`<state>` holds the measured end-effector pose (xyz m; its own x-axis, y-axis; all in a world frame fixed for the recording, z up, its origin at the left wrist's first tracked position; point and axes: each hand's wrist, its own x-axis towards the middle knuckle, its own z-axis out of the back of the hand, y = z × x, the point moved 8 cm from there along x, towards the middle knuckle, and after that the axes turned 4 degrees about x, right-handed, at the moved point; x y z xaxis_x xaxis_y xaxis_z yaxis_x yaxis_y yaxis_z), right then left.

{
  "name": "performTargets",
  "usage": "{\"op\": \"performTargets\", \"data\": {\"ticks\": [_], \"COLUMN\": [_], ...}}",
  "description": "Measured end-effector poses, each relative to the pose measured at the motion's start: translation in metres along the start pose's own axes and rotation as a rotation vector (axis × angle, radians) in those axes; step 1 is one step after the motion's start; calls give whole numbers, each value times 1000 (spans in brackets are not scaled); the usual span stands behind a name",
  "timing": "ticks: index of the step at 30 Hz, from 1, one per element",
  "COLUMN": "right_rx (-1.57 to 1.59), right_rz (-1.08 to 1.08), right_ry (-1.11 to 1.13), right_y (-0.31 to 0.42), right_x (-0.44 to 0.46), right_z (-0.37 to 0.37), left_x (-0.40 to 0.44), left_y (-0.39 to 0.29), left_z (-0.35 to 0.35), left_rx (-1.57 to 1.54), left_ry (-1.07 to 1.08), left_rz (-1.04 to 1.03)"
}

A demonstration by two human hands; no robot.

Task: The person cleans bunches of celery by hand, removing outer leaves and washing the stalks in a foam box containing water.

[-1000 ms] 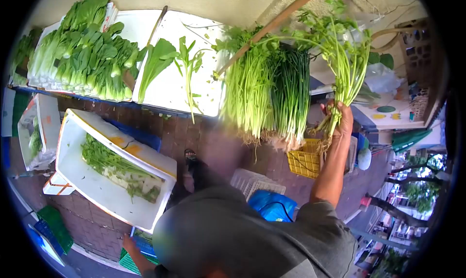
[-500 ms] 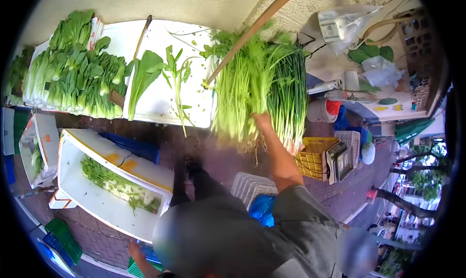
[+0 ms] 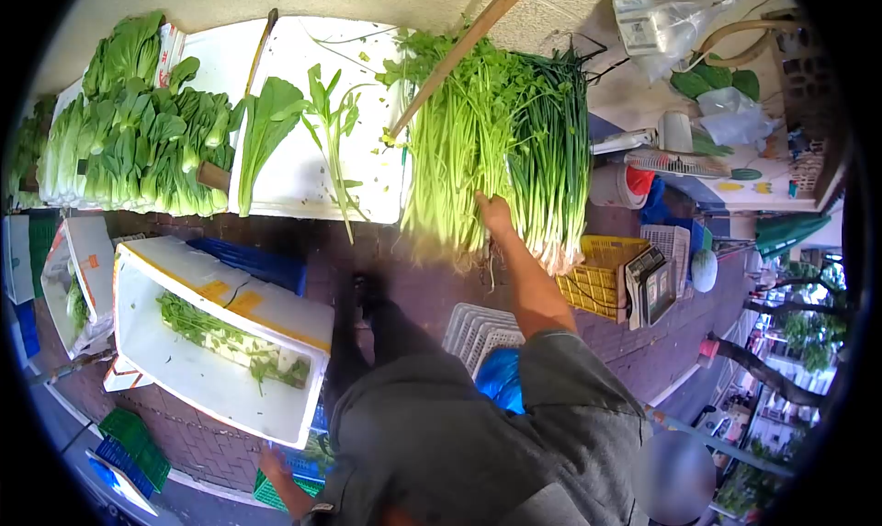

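Note:
My right hand [image 3: 494, 214] reaches forward onto the lower stems of a pile of leafy celery [image 3: 450, 158], with its fingers closed on some stalks. Part of the fingers is hidden among the stems. Right beside the celery lies a bundle of dark green onions [image 3: 551, 168] with white root ends. My left hand [image 3: 273, 462] hangs low at the left, fingers loosely apart and holding nothing, near the end of a white foam box [image 3: 220, 393]. Some cut greens [image 3: 197, 324] lie inside that box.
Bok choy [image 3: 138, 149] is heaped on the white board [image 3: 303, 186] at the left. A wooden pole [image 3: 469, 44] slants over the celery. Yellow crate [image 3: 602, 278], scale [image 3: 650, 287] and white baskets [image 3: 478, 333] stand at the right and near my legs.
My right hand has shifted slightly up and left across the celery, whose leaves now lie lower and sharper in view. My left hand has moved a little to the right.

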<state>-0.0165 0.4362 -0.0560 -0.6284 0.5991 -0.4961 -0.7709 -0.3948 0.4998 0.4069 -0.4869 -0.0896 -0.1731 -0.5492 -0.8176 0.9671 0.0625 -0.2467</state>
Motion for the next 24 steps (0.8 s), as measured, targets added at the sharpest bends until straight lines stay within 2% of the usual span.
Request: {"op": "performTargets", "data": {"ticks": [1,3,9,13,14,17,18,21,22,24], "right_rx": [-45,-114,-52,9,106,655,651,886,997,1070], "right_rz": [88,141,265,287,305,110,45,168,212,208], "right_ry": [-115,-187,-487,-521,-516,-315,-312,-288,-345,-335], "right_y": [-7,-12,10,2,4,-1,25,19,7,31], "right_x": [8,15,-11,-11,-12,-17,-39,-15,5,-6], "right_z": [0,0,33,53,58,67,81,104,110,132], "left_x": [-11,-12,-17,-24,-24,-28,-27,-25,-23,-12], "left_y": [-12,-17,-32,-33,-35,-38,-40,-48,-50,-46], "left_z": [-3,1,-2,-5,-8,-11,-12,-17,-19,-18], "left_rx": [30,-79,-14,0,-11,-36,-40,-66,-76,-83], "left_ry": [-8,-135,-109,-150,-151,-152,-147,-123,-112,-135], "left_rz": [-89,75,101,118,110,98,98,58,37,54]}}
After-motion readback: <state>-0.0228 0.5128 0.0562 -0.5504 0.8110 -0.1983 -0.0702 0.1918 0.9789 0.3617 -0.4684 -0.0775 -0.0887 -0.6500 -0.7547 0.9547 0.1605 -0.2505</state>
